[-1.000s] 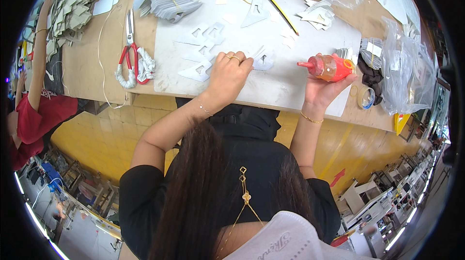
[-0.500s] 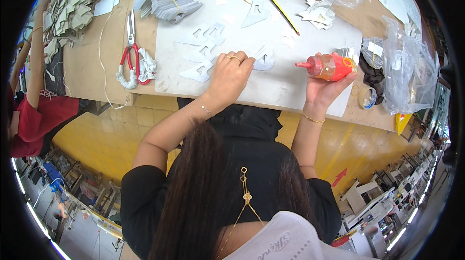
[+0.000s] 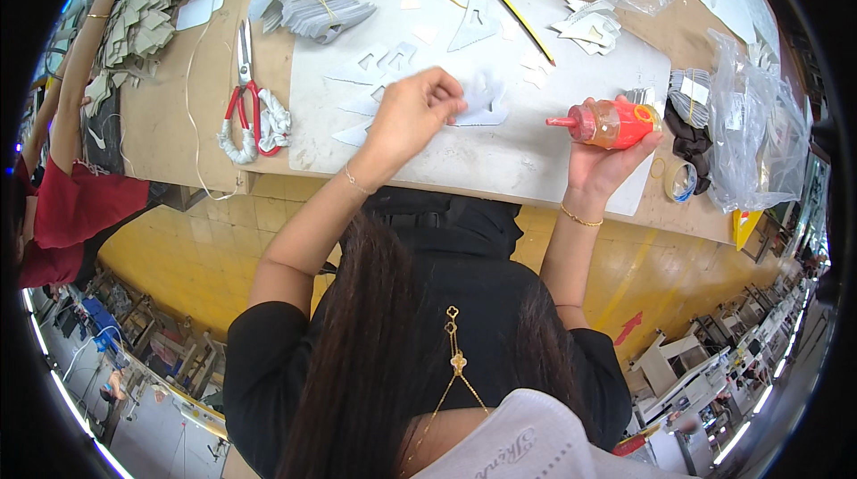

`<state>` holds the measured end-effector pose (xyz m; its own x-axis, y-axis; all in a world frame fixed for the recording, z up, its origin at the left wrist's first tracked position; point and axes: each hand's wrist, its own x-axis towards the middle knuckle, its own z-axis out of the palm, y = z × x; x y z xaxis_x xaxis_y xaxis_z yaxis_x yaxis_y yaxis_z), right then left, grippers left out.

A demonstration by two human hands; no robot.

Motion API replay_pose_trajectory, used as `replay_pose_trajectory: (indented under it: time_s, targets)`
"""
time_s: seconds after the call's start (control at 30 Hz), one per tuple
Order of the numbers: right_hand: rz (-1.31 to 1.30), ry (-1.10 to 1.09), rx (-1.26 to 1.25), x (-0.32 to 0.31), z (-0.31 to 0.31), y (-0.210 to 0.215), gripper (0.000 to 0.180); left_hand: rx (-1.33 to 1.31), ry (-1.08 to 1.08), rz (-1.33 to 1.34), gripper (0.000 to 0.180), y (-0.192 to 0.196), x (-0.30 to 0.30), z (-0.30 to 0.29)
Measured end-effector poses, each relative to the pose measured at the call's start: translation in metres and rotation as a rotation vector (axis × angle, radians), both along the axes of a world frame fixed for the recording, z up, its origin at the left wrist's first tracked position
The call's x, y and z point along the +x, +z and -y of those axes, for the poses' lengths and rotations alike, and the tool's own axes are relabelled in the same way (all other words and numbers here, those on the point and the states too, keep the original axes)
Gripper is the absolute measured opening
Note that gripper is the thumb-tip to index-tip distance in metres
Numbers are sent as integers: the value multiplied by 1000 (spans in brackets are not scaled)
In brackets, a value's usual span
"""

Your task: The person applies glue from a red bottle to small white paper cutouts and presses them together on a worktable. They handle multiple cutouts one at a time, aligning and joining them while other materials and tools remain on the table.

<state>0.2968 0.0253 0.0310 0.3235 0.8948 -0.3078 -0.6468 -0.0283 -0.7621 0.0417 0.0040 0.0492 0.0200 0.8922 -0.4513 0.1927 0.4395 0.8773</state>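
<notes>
My left hand (image 3: pixel 412 115) is over the middle of the pale sheet (image 3: pixel 536 158), thumb and forefinger pinched at the edge of a thin light-grey cut piece (image 3: pixel 484 97). That piece is blurred and looks partly raised above another grey one. Under and beside this hand lie several similar grey pieces (image 3: pixel 354 70) with angular cutouts. In my right hand (image 3: pixel 603 165) is a red squeeze bottle (image 3: pixel 616 123), tilted on its side with the nozzle pointing left. My fingers wrap it from below, and a yellow band circles its base.
Red-handled scissors (image 3: pixel 245 95) lie at the left, near bundled grey pieces (image 3: pixel 321 8). A yellow-black pencil (image 3: pixel 513 15) and off-white scraps (image 3: pixel 589 25) lie farther back. Plastic bags (image 3: pixel 754 113) and a tape roll (image 3: pixel 679 181) are at right. A co-worker's arm (image 3: pixel 76 77) reaches in at far left.
My left hand has shifted slightly left and turned, its fingers now pinching at the grey piece, which has moved and blurred. The bottle in my right hand stays nearly still. The co-worker's arm has moved.
</notes>
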Motion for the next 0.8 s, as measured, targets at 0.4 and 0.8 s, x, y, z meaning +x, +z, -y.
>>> replay_pose_trajectory:
  time_s: [0.4, 0.8]
  targets:
    - [33, 11, 5, -5, -2, 8, 77, 156, 45, -408, 15, -17, -6, -35]
    - [785, 219, 350, -20, -14, -15, 73, 779, -477, -707, 47, -19, 19, 51]
